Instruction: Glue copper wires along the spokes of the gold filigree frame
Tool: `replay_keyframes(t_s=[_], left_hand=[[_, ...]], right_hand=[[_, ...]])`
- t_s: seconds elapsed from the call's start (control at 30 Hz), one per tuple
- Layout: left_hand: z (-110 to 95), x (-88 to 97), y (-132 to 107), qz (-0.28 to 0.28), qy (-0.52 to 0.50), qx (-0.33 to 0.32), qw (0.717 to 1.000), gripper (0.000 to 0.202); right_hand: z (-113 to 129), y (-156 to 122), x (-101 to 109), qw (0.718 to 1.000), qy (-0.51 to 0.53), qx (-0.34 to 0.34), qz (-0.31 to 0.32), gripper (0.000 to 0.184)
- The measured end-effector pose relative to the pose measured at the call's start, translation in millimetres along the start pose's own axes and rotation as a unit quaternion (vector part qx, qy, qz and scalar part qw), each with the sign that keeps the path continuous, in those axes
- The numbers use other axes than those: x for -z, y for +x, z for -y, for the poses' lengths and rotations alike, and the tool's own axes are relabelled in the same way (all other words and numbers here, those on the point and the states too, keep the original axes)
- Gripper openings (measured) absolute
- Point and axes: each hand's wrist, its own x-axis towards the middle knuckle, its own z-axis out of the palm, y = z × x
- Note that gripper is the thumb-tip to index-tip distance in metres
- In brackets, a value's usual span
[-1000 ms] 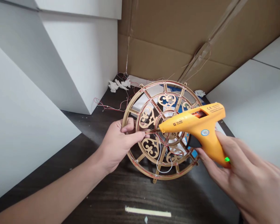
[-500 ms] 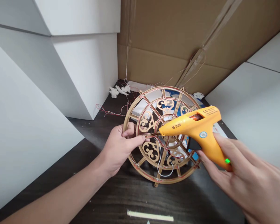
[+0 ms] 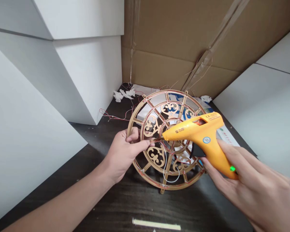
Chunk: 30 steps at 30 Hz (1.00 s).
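Note:
My left hand (image 3: 125, 151) grips a round gold openwork frame (image 3: 168, 174) by its left side, thumb pressed on a spoke. The frame has rings, spokes and scroll ornaments, with red and white wires running in its channels. A loop of white wire (image 3: 171, 181) hangs across its lower part. In my right hand (image 3: 251, 177) is a yellow hot glue gun (image 3: 195, 130) with a green light on its handle. Its nozzle points left at the spoke, close by my left thumb; whether it touches cannot be made out. Part of the frame is hidden behind the gun.
White boxes (image 3: 91, 77) stand at the left and a white panel (image 3: 268, 106) at the right. Brown cardboard (image 3: 164, 38) closes the back. Crumpled tissues (image 3: 123, 94) and loose red and white wires (image 3: 111, 115) lie on the dark table (image 3: 106, 206). A pale strip (image 3: 157, 224) lies in front.
The glue gun and my right hand have shifted slightly left, with the nozzle still near my left thumb. The frame has turned a little; my left hand keeps its hold.

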Motion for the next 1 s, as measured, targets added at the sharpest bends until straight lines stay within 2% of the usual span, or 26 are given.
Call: replay_keyframes(t_s=[0.17,0.3,0.43,0.53,0.63,0.8,1.0], left_hand=[[1,0.1,0,-0.001,-0.004,0.002,1.0,0.06],[1,0.9,-1,0.0,0.0,-0.004,1.0,0.059],[-1,1.3,-1,0.017,-0.018,-0.004,1.0,0.059],[-1,1.3,-1,0.018,-0.024,-0.003,1.0,0.058],[0,0.9,-1,0.017,-0.024,-0.005,1.0,0.058],[-1,0.0,-2,0.029,-0.03,-0.017,0.999,0.057],[-1,0.9,-2,0.017,-0.018,-0.015,1.0,0.058]], right_hand=[[8,6,-3,0.974,0.153,-0.148,0.074,0.054],[10,9,-3,0.967,0.176,-0.172,0.073,0.054],[5,4,0,0.981,0.117,-0.142,0.06,0.055],[1,0,2,0.998,0.014,-0.052,0.017,0.05],[-2,0,3,0.999,-0.046,0.005,-0.016,0.047],[-1,4,6,0.998,-0.035,0.023,-0.044,0.046],[-1,5,6,0.998,-0.035,0.026,-0.043,0.046]])
